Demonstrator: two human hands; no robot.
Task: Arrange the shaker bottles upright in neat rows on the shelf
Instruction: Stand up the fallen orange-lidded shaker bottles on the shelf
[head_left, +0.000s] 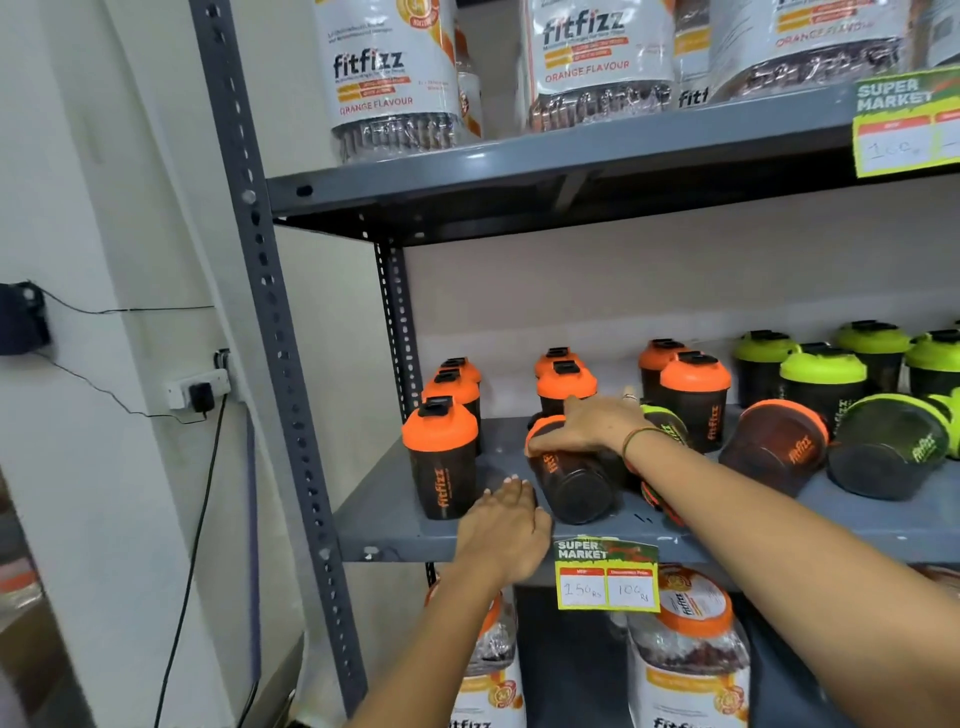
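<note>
Black shaker bottles with orange or green lids stand and lie on the grey middle shelf (395, 514). An upright orange-lidded shaker (441, 457) stands at the front left, with several more upright behind it. My right hand (587, 423) grips the lid end of a shaker lying on its side (576, 483). My left hand (501, 525) hovers flat, fingers apart, at the shelf's front edge between the upright shaker and the lying one. Two more shakers lie tipped at right: an orange one (774, 447) and a green one (888, 449). Another lying shaker is partly hidden under my right forearm.
Upright green-lidded shakers (821, 379) fill the back right. Large fitfizz jars (389, 78) sit on the shelf above, and more sit below. A price tag (608, 574) hangs off the shelf's front edge. The perforated steel upright (280, 332) stands at left, beside a wall socket.
</note>
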